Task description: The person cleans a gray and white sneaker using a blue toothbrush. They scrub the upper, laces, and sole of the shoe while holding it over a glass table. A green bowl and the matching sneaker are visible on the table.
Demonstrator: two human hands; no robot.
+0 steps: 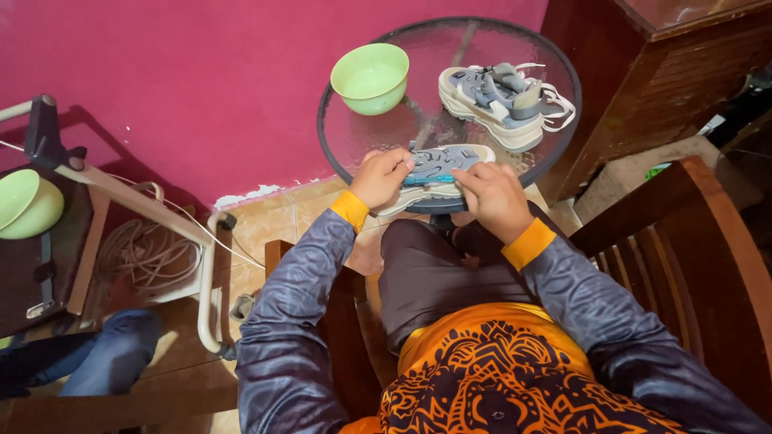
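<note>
- Nearest to us lies an orange shirt [490, 378] with a dark swirling print, its sleeves patterned grey with orange cuffs, above dark trousers on a wooden chair [683, 241] with curved slats.
- Our left hand [382, 177] is curled shut round the heel end of a shoe [438, 169], and our right hand [492, 197] closes over its middle, fingers bent down on the upper.
- The shoe, grey-blue with a thick cream sole, sits at the near edge of a round glass table [346, 137]; a thin teal object lies across it, too hidden by our fingers to identify.
- Farther back on the textured glass stand a smooth green bowl [370, 78] and a second shoe [503, 100], well apart.
- Beyond rises a magenta wall [201, 72]; at left a pale metal frame [145, 209] is cut off by the edge.
</note>
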